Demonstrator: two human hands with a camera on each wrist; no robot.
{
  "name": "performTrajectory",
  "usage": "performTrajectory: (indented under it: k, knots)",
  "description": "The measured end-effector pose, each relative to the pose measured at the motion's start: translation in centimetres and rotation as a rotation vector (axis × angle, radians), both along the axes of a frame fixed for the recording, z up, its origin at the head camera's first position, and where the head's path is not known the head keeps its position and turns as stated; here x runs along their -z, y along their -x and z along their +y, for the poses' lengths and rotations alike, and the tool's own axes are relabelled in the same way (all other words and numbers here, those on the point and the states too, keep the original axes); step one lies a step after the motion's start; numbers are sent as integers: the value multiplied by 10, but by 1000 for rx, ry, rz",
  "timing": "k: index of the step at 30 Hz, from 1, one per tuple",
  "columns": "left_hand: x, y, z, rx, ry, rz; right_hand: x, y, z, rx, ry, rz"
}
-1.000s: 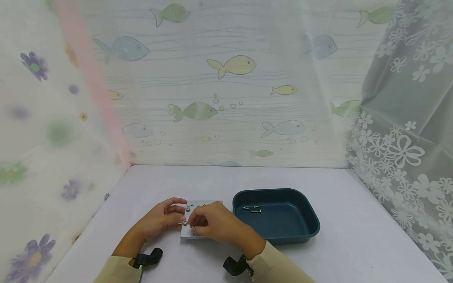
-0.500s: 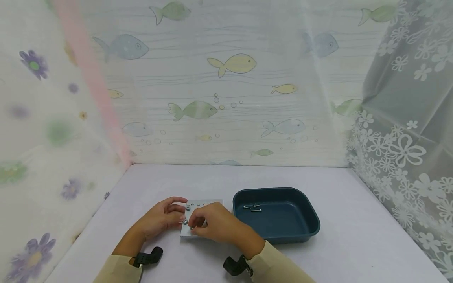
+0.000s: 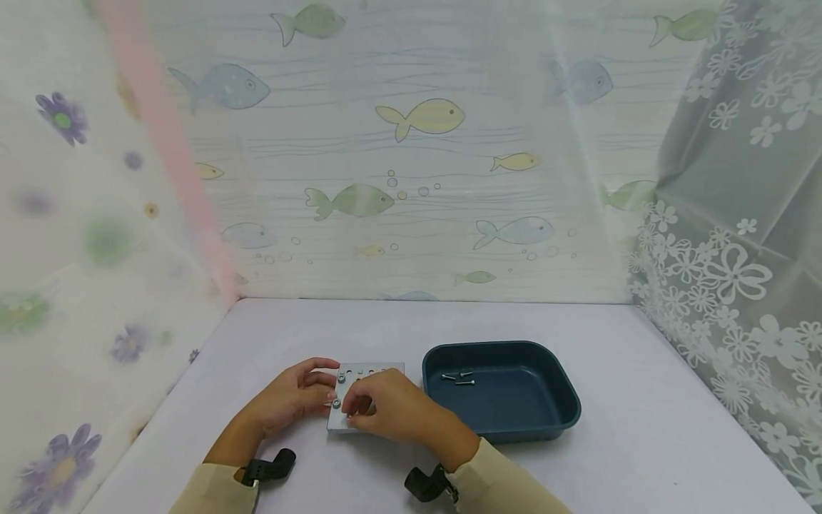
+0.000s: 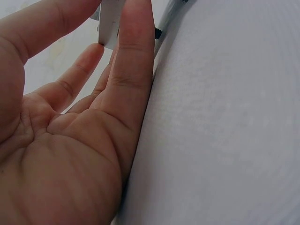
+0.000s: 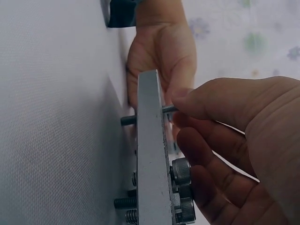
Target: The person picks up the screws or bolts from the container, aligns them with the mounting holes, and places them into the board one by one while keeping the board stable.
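A light grey metal plate (image 3: 338, 422) with rows of holes lies left of the tray in the head view. My left hand (image 3: 297, 398) grips its left edge, thumb and fingers against the side. Over the plate's near part, my right hand (image 3: 392, 405) pinches a thin screw (image 5: 168, 108) between thumb and index finger. That screw passes through the plate, its shank coming out underneath; the fingers hide its head. Knurled socket-head screws (image 5: 181, 171) sit in other holes nearby, their threaded ends (image 5: 125, 203) sticking out below. In the left wrist view only a plate corner (image 4: 108, 26) shows.
A dark blue tray (image 3: 520, 412) stands right of the plate, close to the right forearm. Three small screws (image 3: 465, 383) lie at its left side. The white table (image 3: 616, 385) meets patterned curtains at the back and sides. Black wrist cameras (image 3: 427, 483) hang under both wrists.
My right thumb and index finger shift very slightly at the screw. The left hand, plate and tray stay where they were.
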State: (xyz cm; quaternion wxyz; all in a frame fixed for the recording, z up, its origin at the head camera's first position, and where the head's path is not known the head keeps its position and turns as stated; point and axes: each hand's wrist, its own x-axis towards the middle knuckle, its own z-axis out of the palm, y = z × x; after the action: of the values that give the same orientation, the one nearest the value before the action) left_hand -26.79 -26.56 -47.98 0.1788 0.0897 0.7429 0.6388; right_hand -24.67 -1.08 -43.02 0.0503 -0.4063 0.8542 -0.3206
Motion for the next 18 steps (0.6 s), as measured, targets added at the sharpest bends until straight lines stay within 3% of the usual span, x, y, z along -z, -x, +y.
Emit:
performTrajectory:
  k: [18]
  knots:
    - [1, 0, -1, -6, 24, 6, 8, 4, 1, -23, -11, 34]
